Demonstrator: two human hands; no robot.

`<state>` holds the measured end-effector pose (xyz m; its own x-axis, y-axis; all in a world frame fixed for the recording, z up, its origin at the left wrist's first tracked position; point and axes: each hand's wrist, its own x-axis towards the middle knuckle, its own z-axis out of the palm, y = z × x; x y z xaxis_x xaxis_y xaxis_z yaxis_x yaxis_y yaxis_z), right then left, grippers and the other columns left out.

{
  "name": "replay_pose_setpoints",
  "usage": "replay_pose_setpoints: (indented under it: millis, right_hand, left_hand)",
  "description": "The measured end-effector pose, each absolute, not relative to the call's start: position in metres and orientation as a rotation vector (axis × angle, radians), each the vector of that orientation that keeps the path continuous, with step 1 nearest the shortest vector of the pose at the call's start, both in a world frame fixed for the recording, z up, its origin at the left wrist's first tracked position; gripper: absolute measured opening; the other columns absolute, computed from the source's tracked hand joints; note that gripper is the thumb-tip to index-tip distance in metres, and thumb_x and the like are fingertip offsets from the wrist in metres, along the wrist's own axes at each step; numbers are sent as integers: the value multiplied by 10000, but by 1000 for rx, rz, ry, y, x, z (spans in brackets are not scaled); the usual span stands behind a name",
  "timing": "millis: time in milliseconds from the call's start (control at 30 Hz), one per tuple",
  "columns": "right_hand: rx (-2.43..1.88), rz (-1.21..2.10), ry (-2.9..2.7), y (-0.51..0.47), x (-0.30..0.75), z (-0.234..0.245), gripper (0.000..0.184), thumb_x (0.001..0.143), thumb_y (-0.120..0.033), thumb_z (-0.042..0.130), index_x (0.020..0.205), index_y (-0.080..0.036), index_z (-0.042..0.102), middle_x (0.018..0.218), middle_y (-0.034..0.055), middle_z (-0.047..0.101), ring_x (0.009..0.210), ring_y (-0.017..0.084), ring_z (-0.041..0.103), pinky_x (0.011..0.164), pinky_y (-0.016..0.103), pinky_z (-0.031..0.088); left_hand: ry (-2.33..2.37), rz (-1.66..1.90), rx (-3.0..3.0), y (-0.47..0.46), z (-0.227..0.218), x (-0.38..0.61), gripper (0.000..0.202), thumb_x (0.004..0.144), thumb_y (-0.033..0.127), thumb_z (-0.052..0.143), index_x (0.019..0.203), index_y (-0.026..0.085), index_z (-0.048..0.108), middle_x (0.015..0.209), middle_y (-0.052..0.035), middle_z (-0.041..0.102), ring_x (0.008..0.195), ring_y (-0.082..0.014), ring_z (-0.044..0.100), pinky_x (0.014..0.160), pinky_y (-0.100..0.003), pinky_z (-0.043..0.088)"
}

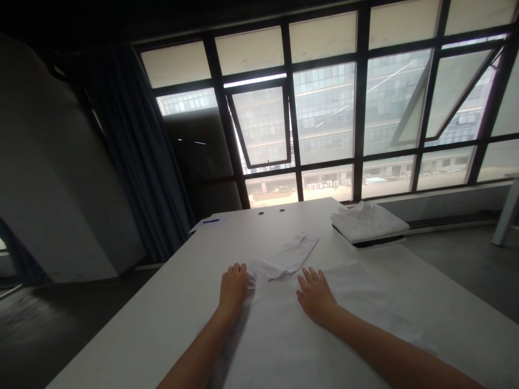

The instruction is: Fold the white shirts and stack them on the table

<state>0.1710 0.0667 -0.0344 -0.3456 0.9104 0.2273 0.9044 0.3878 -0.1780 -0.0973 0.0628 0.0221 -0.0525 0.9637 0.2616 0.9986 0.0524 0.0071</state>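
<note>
Room: dim, backlit by a gridded window wall (322, 116) with a couple of panes tilted out, blue curtain (133, 156) at left. White tabletop (162, 329) runs toward the glass.

White garment (275, 335) lies on the near middle of the tabletop, lower part running out of the bottom of the view. A sleeve-like flap (298, 251) points away, up and right, between and beyond the hands. More white cloth spreads right, under and past the right forearm; white on white, so that outline is hard to read.

Left hand (234, 283): at the garment's left edge, fingers bent, cloth bunched right beside the fingertips. Can't tell if it's pinching fabric or just resting. Right hand (315, 294): palm down over the cloth, fingers loosely spread, not clenched on anything.

Step reads to me as laying the cloth flat and squaring it. To do it well: pin the left edge lightly, sweep the right palm outward from the middle, low pressure. Work out the bunching by the left fingers first, else it'll likely set as a crease. Straighten the flap along its length. Thin-looking fabric, so dragging one spot would probably skew the rest; move both sides together.

Folded stack (368, 222), white over something dark, sits far right, apart from the hands. Pen (211, 220) on paper (198, 225), far left.
</note>
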Motion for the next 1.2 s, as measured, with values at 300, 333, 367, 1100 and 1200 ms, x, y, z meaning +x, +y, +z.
replay_pose_setpoints:
  millis: [300, 333, 367, 1100, 1200]
  right_hand:
    - [-1392, 279, -2525, 54, 157, -44, 665, 996, -548, 223, 1541, -184, 332, 1620, 113, 259, 1493, 331, 172, 1192, 562, 44]
    - [-1413, 282, -2531, 57, 167, -44, 694, 984, -595, 217, 1551, -204, 308, 1629, 99, 234, 1499, 328, 150, 1191, 568, 25]
    - [-1441, 279, -2532, 60, 180, -45, 722, 972, -633, 212, 1557, -218, 294, 1634, 90, 216, 1503, 325, 137, 1190, 568, 17]
    - [-1836, 49, -2281, -6, 281, -76, 657, 931, -648, 314, 1518, -356, 366, 1615, 22, 263, 1482, 393, 186, 1139, 704, 47]
    - [-1814, 65, -2284, -6, 280, -78, 690, 935, -674, 277, 1541, -346, 309, 1630, 12, 211, 1497, 382, 129, 1144, 693, -27]
  left_hand:
    - [-2117, -126, -2243, 20, -37, -23, 632, 977, 557, 289, 1537, 266, 335, 1629, -82, 241, 1478, -388, 173, 1141, -642, 132]
    - [-2134, -113, -2254, 19, -36, -27, 641, 971, 580, 280, 1549, 304, 299, 1642, -51, 197, 1489, -389, 136, 1137, -668, 103]
    - [-2144, -100, -2265, 19, -34, -32, 644, 966, 595, 274, 1554, 333, 273, 1648, -27, 167, 1496, -387, 113, 1133, -683, 83]
    - [-2274, 68, -2238, -49, -26, -50, 736, 912, 704, 311, 1560, 375, 193, 1654, -28, 84, 1482, -464, 28, 1086, -764, 39]
    - [-2269, 44, -2241, -41, -28, -62, 723, 914, 723, 291, 1554, 411, 170, 1656, -16, 64, 1483, -459, 6, 1079, -770, 3]
